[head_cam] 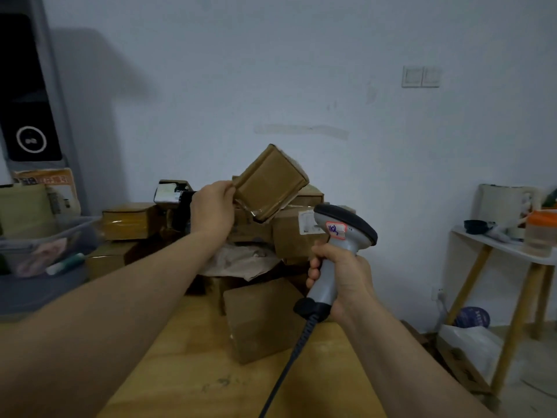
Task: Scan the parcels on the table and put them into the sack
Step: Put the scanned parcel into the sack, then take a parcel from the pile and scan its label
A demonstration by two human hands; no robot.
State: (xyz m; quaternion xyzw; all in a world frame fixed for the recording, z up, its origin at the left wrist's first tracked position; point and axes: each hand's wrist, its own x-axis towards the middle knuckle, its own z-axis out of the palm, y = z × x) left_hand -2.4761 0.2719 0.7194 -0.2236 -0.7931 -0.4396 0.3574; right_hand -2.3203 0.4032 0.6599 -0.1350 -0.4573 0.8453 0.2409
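Pinching small taped parcel (271,182) by one edge with left hand (214,206), holding it tilted above parcel pile (262,321) on worktop (180,372). Gripping scanner (343,233) handle in right hand (340,276), fingers wrapped, aiming toward parcel. Risking slip from thin edge pinch; risking missed scan, no label showing on visible face. Not seeing sack.

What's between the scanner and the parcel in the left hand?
Nothing visible. The left hand holds the parcel tilted above the pile; the scanner, gripped by the right hand, sits just below and right of it, only air between. The sack is out of view.
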